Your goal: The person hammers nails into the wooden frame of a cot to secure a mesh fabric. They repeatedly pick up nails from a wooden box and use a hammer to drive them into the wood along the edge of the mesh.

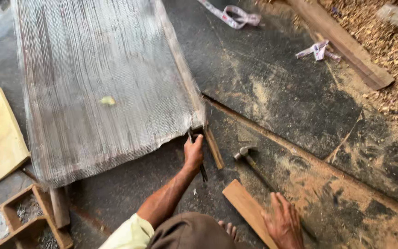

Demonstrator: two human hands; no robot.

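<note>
Dusty floor [300, 106], left hand [193, 154] gripping upright pliers [198, 154]

left hand [193, 154] gripping (arm outstretched), right hand [283, 224] flat

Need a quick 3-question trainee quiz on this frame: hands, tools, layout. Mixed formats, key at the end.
1. True or false: the left hand grips a dark plier-like tool at the corner of the mesh-covered frame.
2. Which tool lies on the floor between the hands? A) saw B) hammer C) chisel
3. Fill in: the right hand rests beside a light wooden ____.

Key: 1 true; 2 B; 3 strip.
</note>
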